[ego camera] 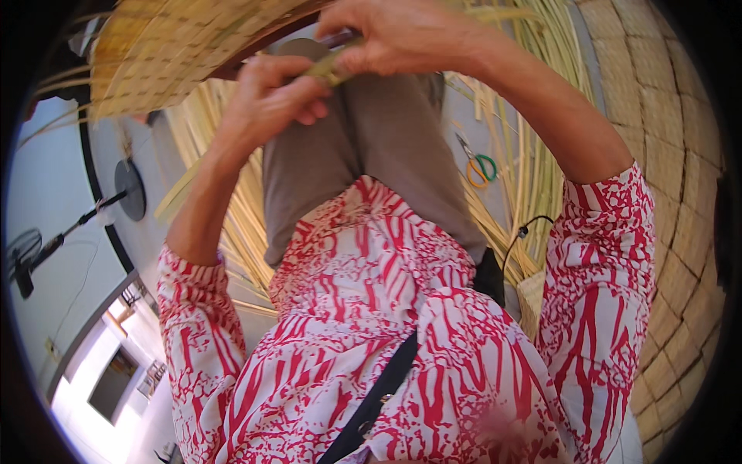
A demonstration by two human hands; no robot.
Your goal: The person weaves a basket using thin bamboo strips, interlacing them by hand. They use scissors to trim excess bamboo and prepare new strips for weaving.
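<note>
Above my knees, my left hand [275, 95] pinches a flat green-yellow plant strip [326, 68], likely split bamboo, between thumb and fingers. My right hand [385, 43] grips the same strip close by, a short span showing between the two hands. Something dark [339, 38] sits in the curl of my right fingers; blur hides whether it is a knife handle. Behind my left forearm the flat end of a strip [179, 188] sticks out; I cannot tell if it is the same one. A woven strip panel [168, 49] with loose ends rises just beyond my left hand.
Snips with orange and green handles [480, 168] lie on the floor right of my legs. Long strips lie in bundles at the left [232, 191] and right [556, 75]. Stacked woven pieces [666, 145] line the far right. A pedestal fan [58, 240] stands left.
</note>
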